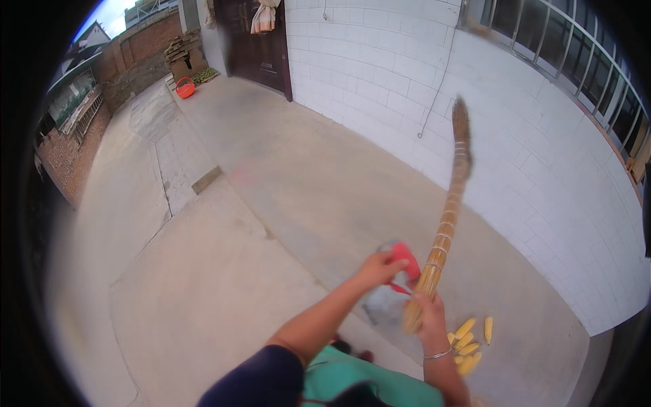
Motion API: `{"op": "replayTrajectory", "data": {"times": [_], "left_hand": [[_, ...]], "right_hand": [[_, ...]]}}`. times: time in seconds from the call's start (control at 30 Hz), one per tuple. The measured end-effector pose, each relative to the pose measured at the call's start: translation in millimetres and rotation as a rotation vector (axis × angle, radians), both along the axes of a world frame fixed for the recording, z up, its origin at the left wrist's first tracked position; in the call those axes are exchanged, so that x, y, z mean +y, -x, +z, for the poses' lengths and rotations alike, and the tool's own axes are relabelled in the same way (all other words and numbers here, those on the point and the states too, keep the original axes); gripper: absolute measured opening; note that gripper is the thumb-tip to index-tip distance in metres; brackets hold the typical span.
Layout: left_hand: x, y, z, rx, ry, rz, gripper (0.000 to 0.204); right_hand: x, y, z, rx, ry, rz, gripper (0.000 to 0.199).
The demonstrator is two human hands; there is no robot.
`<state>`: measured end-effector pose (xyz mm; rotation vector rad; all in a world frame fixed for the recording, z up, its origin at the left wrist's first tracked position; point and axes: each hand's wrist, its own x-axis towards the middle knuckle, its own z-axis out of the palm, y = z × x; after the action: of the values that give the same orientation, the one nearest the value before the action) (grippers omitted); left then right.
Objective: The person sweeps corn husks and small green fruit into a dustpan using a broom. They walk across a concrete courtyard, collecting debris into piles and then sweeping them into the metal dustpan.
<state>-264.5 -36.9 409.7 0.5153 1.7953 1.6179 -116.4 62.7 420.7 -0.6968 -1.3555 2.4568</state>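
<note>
A long straw broom (444, 234), bound round with several pale rings, stands tilted up in front of me, its brush end at the top. Its lower end is gripped by my right hand (430, 317), which has a bracelet at the wrist. My left hand (381, 270) is closed on a red roll (405, 260), seemingly of tape or ribbon, close to the broom's left side. Below the roll a short red strip (400, 289) reaches toward the broom; whether it is stuck to it I cannot tell. Both hands are slightly blurred.
Several yellow corn cobs (464, 330) lie on the concrete floor (203, 271) by my right forearm. A white brick wall (380, 74) with a barred window (576, 41) runs along the right. Farther off are a red basket (185, 90), a dark door (251, 47) and a flat block (207, 180).
</note>
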Motion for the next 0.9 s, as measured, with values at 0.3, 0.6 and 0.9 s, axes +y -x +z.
{"op": "replayTrajectory", "data": {"times": [0.3, 0.6, 0.9], "left_hand": [[-291, 26, 36, -0.254, -0.507, 0.414, 0.025], [-628, 89, 35, -0.300, -0.527, 0.886, 0.022], [-936, 194, -8, -0.135, -0.277, 1.413, 0.031]], "right_hand": [[-200, 110, 53, 0.170, -0.238, 0.623, 0.035], [-513, 250, 57, 0.113, -0.327, 1.179, 0.037], [-779, 474, 12, 0.170, -0.457, 1.523, 0.035]]}}
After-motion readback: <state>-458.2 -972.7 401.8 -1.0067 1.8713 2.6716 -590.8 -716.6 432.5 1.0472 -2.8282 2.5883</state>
